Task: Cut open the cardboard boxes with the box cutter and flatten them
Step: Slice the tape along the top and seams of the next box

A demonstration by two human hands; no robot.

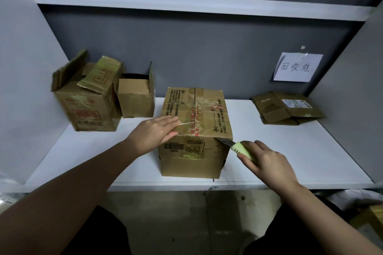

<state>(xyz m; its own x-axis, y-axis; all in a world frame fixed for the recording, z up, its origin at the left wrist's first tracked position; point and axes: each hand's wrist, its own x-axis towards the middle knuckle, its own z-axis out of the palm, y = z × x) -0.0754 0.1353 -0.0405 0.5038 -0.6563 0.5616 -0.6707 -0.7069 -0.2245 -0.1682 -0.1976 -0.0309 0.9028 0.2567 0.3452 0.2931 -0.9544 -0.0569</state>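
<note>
Sealed cardboard box [195,130] standing near the front edge of the white shelf [279,151], roughly midway along it. Brown, worn, top flaps closed and taped over with clear glossy tape along the centre seam, red-and-white marks showing beneath the tape, black printed text and scissor-and-dashed-line symbols running along both sides of the top. On the near face: a barcode, small handling symbols, a patch of yellowish tape lower down. Left hand [154,133] laid flat on the box's top near-left corner, fingers straight and close together, pressing down. Right hand [267,161] just right of the box, fingers curled round the pale green handle of the box cutter [238,147], blade tip touching the box's top near-right corner at the flap edge. Left of the box, further back: an opened tall box [87,105] with flaps raised and red print on its front, and just beside it a smaller opened box [136,99]. Right of the box, toward the back: flattened cardboard [288,107] lying in a low stack, white label on top. Above that stack, on the grey wall: a paper sign [297,67] with handwritten characters.
</note>
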